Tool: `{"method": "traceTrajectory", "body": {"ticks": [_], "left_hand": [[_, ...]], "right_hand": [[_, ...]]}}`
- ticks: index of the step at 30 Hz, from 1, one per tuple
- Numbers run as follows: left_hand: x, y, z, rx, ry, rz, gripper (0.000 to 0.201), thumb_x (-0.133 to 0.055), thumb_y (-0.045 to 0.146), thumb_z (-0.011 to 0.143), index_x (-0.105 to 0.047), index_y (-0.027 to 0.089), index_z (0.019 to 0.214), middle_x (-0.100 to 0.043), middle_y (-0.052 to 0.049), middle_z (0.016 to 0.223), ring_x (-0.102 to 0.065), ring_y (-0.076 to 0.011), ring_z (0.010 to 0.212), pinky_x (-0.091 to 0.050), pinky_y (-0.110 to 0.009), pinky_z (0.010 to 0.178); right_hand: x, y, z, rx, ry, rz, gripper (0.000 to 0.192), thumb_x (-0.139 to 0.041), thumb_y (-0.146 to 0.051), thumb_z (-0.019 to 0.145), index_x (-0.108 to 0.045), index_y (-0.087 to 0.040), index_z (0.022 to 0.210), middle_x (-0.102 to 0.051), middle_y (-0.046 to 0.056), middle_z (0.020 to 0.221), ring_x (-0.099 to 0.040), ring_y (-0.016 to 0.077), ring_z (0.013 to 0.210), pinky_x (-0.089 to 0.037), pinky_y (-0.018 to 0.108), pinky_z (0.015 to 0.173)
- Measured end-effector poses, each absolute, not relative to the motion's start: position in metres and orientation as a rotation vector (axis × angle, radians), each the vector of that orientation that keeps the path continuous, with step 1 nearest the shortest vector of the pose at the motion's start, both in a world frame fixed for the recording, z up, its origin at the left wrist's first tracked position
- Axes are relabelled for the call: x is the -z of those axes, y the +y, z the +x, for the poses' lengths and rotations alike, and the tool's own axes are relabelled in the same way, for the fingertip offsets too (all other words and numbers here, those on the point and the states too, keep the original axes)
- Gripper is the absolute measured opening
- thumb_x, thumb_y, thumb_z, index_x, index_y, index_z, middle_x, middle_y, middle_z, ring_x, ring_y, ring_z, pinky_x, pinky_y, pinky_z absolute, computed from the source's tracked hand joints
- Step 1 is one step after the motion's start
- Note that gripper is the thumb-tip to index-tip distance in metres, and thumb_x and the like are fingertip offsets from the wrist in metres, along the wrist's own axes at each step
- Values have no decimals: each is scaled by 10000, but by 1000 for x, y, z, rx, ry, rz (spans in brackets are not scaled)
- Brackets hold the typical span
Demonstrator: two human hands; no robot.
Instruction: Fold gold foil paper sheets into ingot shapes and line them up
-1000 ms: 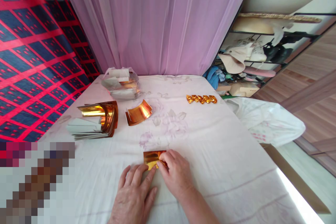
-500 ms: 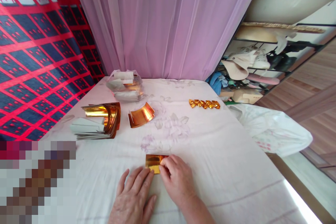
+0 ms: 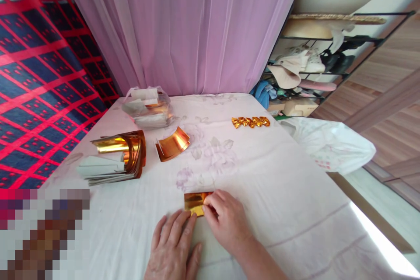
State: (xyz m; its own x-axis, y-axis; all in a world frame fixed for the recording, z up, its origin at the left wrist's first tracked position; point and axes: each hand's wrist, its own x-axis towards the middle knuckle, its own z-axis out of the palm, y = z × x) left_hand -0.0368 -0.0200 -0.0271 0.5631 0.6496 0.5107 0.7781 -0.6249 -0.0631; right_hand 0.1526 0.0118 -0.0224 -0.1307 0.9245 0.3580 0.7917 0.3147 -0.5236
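A small rectangle of gold foil paper [image 3: 193, 203] lies on the white floral cloth, with a crease or fold running across it. My left hand [image 3: 173, 243] rests flat on the cloth, fingers stretched out, the fingertips touching the paper's lower edge. My right hand [image 3: 228, 216] has its thumb and curled fingers pinched on the paper's right part, which they hide. Beyond the hands lie a few curved sheets of gold foil paper [image 3: 173, 144]. Left of these is a thicker curled stack of foil paper [image 3: 134, 153] with pale backs.
A clear plastic bag [image 3: 149, 107] of more foil paper stands at the table's back left. Several folded gold foil pieces [image 3: 251, 122] form a row at the back right. A purple curtain [image 3: 183, 30] hangs behind; a shelf rack and a white plastic bag [image 3: 337, 142] are to the right.
The camera view has turned slightly, shifting the scene. Both hands keep nearly the same hold on the foil paper, and its fold looks much the same.
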Motion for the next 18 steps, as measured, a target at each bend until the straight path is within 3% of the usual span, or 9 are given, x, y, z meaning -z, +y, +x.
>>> {"method": "traceTrajectory", "body": {"ticks": [9, 18], "left_hand": [[25, -18, -38, 629, -1186, -2548, 393, -538, 338, 863, -612, 176, 1213, -660, -75, 1173, -553, -233, 1105, -354, -389, 995], [21, -28, -29, 579, -1464, -2589, 406, -542, 258, 879, -578, 194, 1278, -605, -95, 1314, -514, -282, 1224, -340, -512, 1064]], "right_hand": [[19, 12, 151, -273, -1968, -1525, 130, -573, -128, 836, -569, -211, 735, -598, -11, 737, -543, 137, 706, -326, 270, 650], [16, 11, 151, -229, -2045, -1519, 89, -656, -211, 812, -569, -220, 800, -630, -6, 805, -575, 157, 783, -378, 266, 699]]}}
